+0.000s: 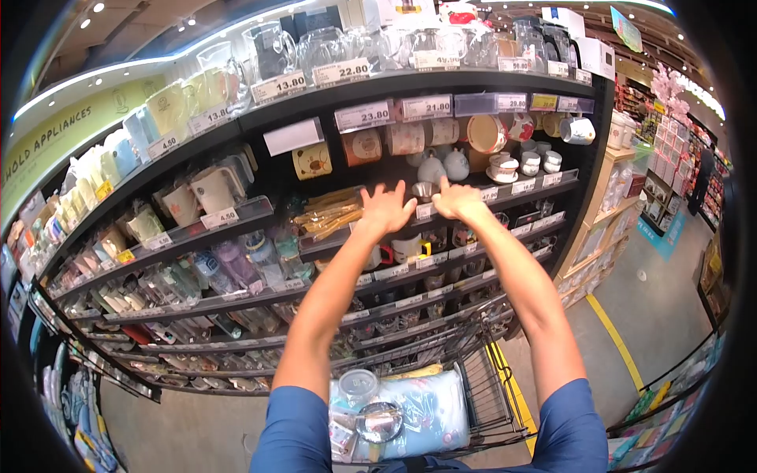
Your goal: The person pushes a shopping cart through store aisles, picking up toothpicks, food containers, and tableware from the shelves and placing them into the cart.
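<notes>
Both my arms reach out to a shelf of crockery. My left hand (385, 210) is open, its fingers spread over the shelf edge, just right of a pile of clear-wrapped, straw-coloured sticks (331, 214). My right hand (459, 200) is at the same shelf, index finger stretched forward and the thumb apart from it; nothing shows in its grip. Between the hands sits a small shiny metal bowl (424, 191), close to my right fingertips; whether they touch it I cannot tell. Behind are a rounded white pot (431, 169) and a grey one (456, 165).
Hanging mugs (312, 161) line the shelf above, and stacked white cups (503, 166) stand to the right. Glass jugs (322, 47) fill the top shelf. Below me a wire shopping cart (493, 394) holds a bagged blue bundle (430, 414) and a clear-lidded tub (359, 384).
</notes>
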`<state>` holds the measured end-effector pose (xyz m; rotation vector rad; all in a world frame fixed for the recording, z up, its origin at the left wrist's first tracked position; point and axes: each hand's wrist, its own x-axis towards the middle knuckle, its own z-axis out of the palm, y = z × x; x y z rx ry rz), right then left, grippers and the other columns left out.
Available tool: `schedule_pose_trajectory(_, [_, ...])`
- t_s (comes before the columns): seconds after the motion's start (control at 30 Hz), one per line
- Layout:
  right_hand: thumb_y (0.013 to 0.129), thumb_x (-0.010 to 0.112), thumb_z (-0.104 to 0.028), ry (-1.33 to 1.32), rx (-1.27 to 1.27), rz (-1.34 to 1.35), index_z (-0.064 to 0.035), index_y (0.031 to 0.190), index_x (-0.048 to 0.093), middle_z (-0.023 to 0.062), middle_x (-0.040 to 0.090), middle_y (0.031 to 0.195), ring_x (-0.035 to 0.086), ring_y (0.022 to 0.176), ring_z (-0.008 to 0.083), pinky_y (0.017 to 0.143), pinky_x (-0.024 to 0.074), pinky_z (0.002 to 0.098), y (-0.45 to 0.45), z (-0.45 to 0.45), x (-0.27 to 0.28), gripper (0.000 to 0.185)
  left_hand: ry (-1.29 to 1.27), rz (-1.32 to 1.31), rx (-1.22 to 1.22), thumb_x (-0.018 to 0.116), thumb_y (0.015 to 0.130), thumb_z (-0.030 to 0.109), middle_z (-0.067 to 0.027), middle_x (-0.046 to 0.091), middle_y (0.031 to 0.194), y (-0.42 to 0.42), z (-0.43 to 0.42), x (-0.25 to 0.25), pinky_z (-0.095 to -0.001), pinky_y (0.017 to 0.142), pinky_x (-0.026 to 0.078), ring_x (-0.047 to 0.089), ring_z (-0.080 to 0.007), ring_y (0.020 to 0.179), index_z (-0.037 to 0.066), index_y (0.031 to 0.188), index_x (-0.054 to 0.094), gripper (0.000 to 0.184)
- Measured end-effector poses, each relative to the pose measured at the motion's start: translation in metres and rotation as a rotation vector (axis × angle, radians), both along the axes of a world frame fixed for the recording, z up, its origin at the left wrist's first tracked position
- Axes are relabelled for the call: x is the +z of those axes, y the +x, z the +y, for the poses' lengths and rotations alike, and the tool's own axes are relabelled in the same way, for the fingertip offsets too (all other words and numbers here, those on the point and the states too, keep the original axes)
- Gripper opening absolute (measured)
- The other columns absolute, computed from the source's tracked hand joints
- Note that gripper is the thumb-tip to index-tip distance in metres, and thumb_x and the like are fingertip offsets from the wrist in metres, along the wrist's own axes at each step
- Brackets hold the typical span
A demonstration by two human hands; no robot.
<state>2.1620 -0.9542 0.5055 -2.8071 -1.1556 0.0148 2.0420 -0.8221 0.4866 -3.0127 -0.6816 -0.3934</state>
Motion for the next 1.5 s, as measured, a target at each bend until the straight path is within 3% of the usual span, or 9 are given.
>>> schedule_pose_trajectory(0.07, [0.088, 0.041, -0.032, 0.129, 0.064, -0.267, -0.0061, 0.145, 0.027, 0.0224, 0.056, 0.124, 0.055, 0.116, 0.0333, 0.101, 0.0396, 0.0438, 0.001, -0.030, -0.014, 0.064, 0.206, -0.302, -0.109, 0.044, 0.091, 0.044, -0.0145, 0.057, 0.126, -0.033, -0.007, -0.018, -0.0624, 0.106, 0.015, 0.038, -0.0337, 0.129, 0.005, 0.136, 0.039, 0.060])
schedule_pose_trajectory(0.27, [0.083, 0.051, -0.020, 0.662, 0.505, 0.007, 0.0009, 0.128, 0.048, 0.0210, 0.058, 0.120, 0.055, 0.113, 0.0319, 0.098, 0.0428, 0.0406, -0.009, -0.167, -0.074, 0.050, 0.129, -0.686, -0.089, 0.062, 0.083, 0.017, -0.0108, 0.064, 0.108, -0.188, -0.047, -0.077, -0.0491, 0.107, 0.024, 0.050, -0.0287, 0.115, 0.005, 0.118, 0.057, 0.038])
schedule_pose_trajectory(0.37, [0.084, 0.053, -0.010, 0.649, 0.467, 0.461, 0.0002, 0.125, 0.053, 0.0185, 0.062, 0.118, 0.059, 0.110, 0.0270, 0.093, 0.0457, 0.0339, -0.033, -0.213, -0.124, 0.041, -0.002, -0.641, 0.145, 0.061, 0.083, 0.013, -0.0118, 0.065, 0.105, -0.257, -0.063, -0.156, -0.0408, 0.101, 0.035, 0.055, -0.0288, 0.106, 0.003, 0.112, 0.061, 0.030])
schedule_pose_trajectory(0.57, [0.088, 0.057, -0.014, 0.584, 0.371, 0.909, 0.0005, 0.123, 0.055, 0.0140, 0.066, 0.108, 0.062, 0.097, 0.0182, 0.087, 0.0474, 0.0302, -0.098, -0.235, -0.307, 0.037, -0.358, -0.440, 0.539, 0.063, 0.081, 0.012, -0.0196, 0.066, 0.101, -0.373, -0.166, -0.325, -0.0404, 0.086, 0.047, 0.062, -0.0356, 0.095, 0.001, 0.104, 0.066, 0.026])
schedule_pose_trajectory(0.8, [0.082, 0.060, -0.024, 0.141, 0.374, 1.091, -0.0009, 0.127, 0.050, 0.0240, 0.062, 0.111, 0.061, 0.100, 0.0363, 0.087, 0.0475, 0.0387, -0.218, -0.245, -0.459, 0.051, -0.629, -0.330, 0.763, 0.063, 0.081, 0.013, -0.0191, 0.067, 0.101, -0.414, -0.273, -0.387, -0.0381, 0.084, 0.049, 0.064, -0.0325, 0.094, 0.000, 0.106, 0.065, 0.029])
schedule_pose_trajectory(1.1, [0.080, 0.061, -0.021, 0.190, 0.349, 0.991, -0.0039, 0.128, 0.051, 0.0190, 0.063, 0.111, 0.064, 0.091, 0.0334, 0.081, 0.0495, 0.0368, -0.251, -0.198, -0.473, 0.052, -0.552, -0.280, 0.536, 0.065, 0.079, 0.018, -0.0212, 0.064, 0.103, -0.395, -0.209, -0.390, -0.0400, 0.079, 0.050, 0.064, -0.0322, 0.088, 0.001, 0.115, 0.060, 0.040])
schedule_pose_trajectory(1.27, [0.079, 0.062, -0.022, 0.227, 0.299, 0.806, -0.0030, 0.134, 0.044, 0.0247, 0.057, 0.118, 0.056, 0.107, 0.0379, 0.092, 0.0451, 0.0408, -0.268, -0.165, -0.473, 0.061, -0.527, -0.220, 0.572, 0.065, 0.078, 0.020, -0.0244, 0.061, 0.110, -0.378, -0.159, -0.392, -0.0430, 0.081, 0.050, 0.063, -0.0367, 0.092, 0.002, 0.123, 0.053, 0.050])
schedule_pose_trajectory(1.33, [0.078, 0.063, -0.024, 0.170, 0.279, 0.850, -0.0009, 0.137, 0.039, 0.0276, 0.055, 0.119, 0.051, 0.114, 0.0395, 0.097, 0.0418, 0.0421, -0.278, -0.153, -0.467, 0.068, -0.569, -0.151, 0.558, 0.062, 0.079, 0.023, -0.0286, 0.058, 0.111, -0.373, -0.142, -0.393, -0.0464, 0.090, 0.045, 0.056, -0.0433, 0.105, 0.001, 0.127, 0.048, 0.055])
schedule_pose_trajectory(1.5, [0.076, 0.063, -0.025, 0.194, 0.246, 0.842, 0.0001, 0.133, 0.044, 0.0285, 0.060, 0.109, 0.058, 0.103, 0.0406, 0.090, 0.0456, 0.0442, -0.304, -0.135, -0.465, 0.065, -0.820, 0.232, 0.565, 0.069, 0.070, 0.036, -0.0262, 0.058, 0.119, -0.362, -0.116, -0.425, -0.0413, 0.096, 0.044, 0.056, -0.0397, 0.112, 0.006, 0.135, 0.044, 0.075])
